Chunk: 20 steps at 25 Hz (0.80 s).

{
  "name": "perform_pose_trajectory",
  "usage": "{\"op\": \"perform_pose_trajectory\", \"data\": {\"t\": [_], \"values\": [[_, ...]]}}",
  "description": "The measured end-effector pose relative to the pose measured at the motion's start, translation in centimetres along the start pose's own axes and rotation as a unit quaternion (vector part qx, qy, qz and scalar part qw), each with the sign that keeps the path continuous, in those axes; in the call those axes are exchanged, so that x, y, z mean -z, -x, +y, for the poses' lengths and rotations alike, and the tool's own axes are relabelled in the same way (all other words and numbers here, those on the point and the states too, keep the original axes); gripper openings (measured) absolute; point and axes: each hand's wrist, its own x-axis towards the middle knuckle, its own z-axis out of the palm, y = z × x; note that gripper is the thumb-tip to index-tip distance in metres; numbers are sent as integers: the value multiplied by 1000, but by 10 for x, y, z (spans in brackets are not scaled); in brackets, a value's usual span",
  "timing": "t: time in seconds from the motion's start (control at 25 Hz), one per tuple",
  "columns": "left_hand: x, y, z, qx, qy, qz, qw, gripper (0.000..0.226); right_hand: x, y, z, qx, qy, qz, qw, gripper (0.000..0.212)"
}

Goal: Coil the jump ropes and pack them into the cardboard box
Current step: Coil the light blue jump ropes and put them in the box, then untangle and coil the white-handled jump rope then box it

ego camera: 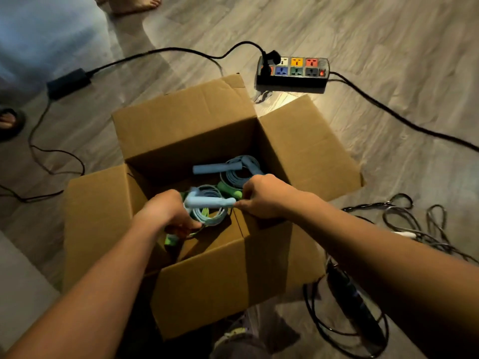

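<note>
An open cardboard box (212,275) stands on the floor in front of me. Over its opening I hold a coiled light-blue jump rope (207,203). My left hand (166,213) grips the coil and one end of its handle. My right hand (264,195) pinches the handle's other end. Deeper in the box lies another blue coiled rope (233,169) with its handle pointing left. Green handles (228,190) of a third rope show under the coils. On the floor at the right lies a loose tangle of grey and black ropes (414,229).
A multi-coloured power strip (293,71) sits beyond the box, its black cables running left and right across the wooden floor. A black power adapter (68,82) lies at the left. Someone's bare foot (129,2) is at the top, a sandalled foot (9,121) at the left edge.
</note>
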Motion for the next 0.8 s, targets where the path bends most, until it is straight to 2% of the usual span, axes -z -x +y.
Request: {"op": "perform_pose_trajectory", "data": {"t": [0.12, 0.2, 0.32, 0.48, 0.64, 0.8], "values": [[11, 13, 8, 22, -52, 10, 998, 34, 19, 29, 16, 22, -7, 14, 1000, 28], [11, 22, 21, 7, -90, 37, 995, 31, 26, 42, 24, 39, -18, 25, 999, 25], [1, 42, 59, -72, -96, 66, 991, 14, 41, 64, 43, 56, -21, 53, 997, 21], [-19, 83, 127, -205, -57, 43, 976, 11, 72, 103, 78, 58, -8, 89, 994, 21], [-54, 121, 194, -295, -41, 4, 955, 9, 93, 151, 132, -8, -1, 108, 994, 20], [-109, 134, 243, -354, -77, -61, 930, 10, 75, 186, 189, -79, -18, 110, 991, 21]]}}
